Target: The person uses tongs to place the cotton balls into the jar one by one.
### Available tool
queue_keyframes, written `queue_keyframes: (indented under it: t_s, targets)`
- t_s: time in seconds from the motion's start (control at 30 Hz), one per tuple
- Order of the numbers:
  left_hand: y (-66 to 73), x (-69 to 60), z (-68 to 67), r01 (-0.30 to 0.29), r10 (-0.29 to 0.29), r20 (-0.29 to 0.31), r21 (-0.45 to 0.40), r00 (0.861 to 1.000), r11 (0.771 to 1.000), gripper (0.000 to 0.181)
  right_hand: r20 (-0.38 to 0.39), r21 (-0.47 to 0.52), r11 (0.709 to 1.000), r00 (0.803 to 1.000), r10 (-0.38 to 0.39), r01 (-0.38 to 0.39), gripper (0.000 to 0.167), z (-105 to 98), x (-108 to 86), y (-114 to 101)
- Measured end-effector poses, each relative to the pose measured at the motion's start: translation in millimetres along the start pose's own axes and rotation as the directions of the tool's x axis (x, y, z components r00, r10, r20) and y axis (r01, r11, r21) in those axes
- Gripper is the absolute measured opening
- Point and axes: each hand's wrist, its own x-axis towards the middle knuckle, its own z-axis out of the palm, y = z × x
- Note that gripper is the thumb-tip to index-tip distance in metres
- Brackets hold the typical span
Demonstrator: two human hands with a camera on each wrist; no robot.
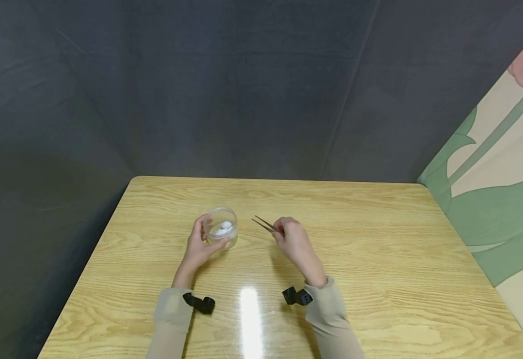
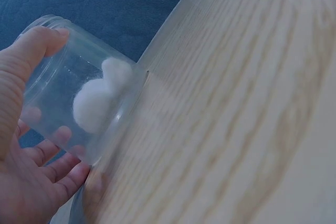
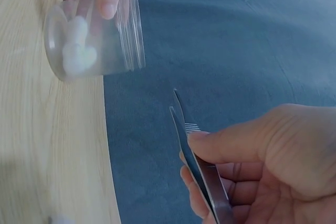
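Pictured at a wood-grain table (image 1: 369, 244), with an open, clear jar (image 3: 110, 48) held upright by the left hand (image 1: 200, 245), with fingers and thumb curled round it — liable to tip if knocked. Shown just right of the jar with metal tweezers (image 3: 214, 187), pinched between thumb and fingers of the right hand (image 1: 294, 241), with prongs apart — apt to slip if pinched too loosely. Filled, low inside the jar, with at least two white cotton balls (image 2: 94, 106), touching.

Shows white in the cotton (image 2: 94, 106), clear in the jar (image 3: 111, 40), silver-grey with pale stripes on the tweezers (image 3: 214, 182). Runs yellowish with brown grain on the table (image 1: 378, 224), dark blue-grey on the cloth (image 1: 243, 99); mixes pink, green and cream on the print (image 1: 508, 209).
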Motion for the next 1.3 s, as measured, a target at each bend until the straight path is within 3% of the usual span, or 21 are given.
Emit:
queue_keyframes:
  t_s: [0.8, 1.3]
  targets:
    - [-0.6, 0.4, 0.1, -0.013, 0.013, 0.002, -0.007, 1.0, 1.0, 0.081, -0.021, 0.017, 0.998, 0.998, 0.055, -0.055, 0.008, -18, -11.5, 22]
    - [-0.9, 0.5, -0.4, -0.007, 0.007, 0.007, -0.005, 1.0, 1.0, 0.08, -0.032, -0.043, 0.996, 0.997, 0.073, -0.074, 0.007, -26, -19.4, 41]
